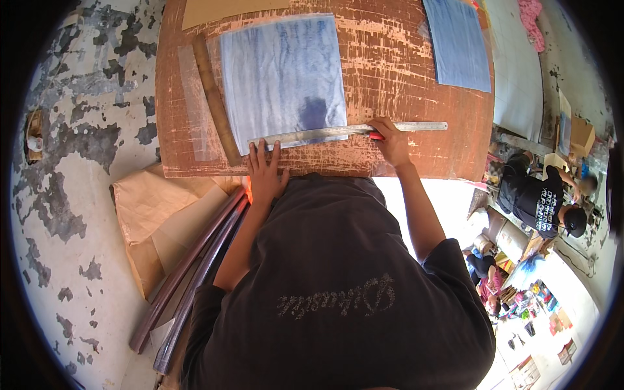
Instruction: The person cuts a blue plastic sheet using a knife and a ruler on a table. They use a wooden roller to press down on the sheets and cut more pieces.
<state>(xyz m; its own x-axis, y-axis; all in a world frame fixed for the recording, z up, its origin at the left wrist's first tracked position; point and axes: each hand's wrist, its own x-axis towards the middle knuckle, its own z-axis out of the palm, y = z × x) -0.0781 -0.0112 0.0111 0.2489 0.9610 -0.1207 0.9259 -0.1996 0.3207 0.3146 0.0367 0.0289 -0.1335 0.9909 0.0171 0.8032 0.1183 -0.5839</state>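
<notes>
While the long metal ruler (348,132) lies across the near edge of the blue-streaked sheet (283,75), both hands are on it, so that's really the centre of everything here. Its long axis runs left to right across the worn red-brown table (396,58), tilted a bit so the right end sits slightly farther from the person than the left end.

Left hand (265,170) is pressed flat just at the ruler's left end, fingers spread and straight, tips touching the ruler edge, not curled around anything. Right hand (392,140) is on the ruler a bit right of its middle, fingers curled shut around something red (376,136) that pokes out just below the ruler edge. Looks like a small cutter or marker, but it's too hidden to say which. So the right hand sits on the ruler line itself, and the sheet lies just beyond the fingers of both hands, on the far side of the ruler.

Going outward: a brown wooden strip (214,97) runs along the sheet's left side, nearly at right angles to the ruler. A second blue sheet (458,42) lies at the table's far right corner, well apart. Down to the person's left, brown paper (156,214) and a couple of dark long tubes (188,273) rest on the patchy concrete floor (71,195). Another person in a black shirt (539,201) crouches off to the right
</notes>
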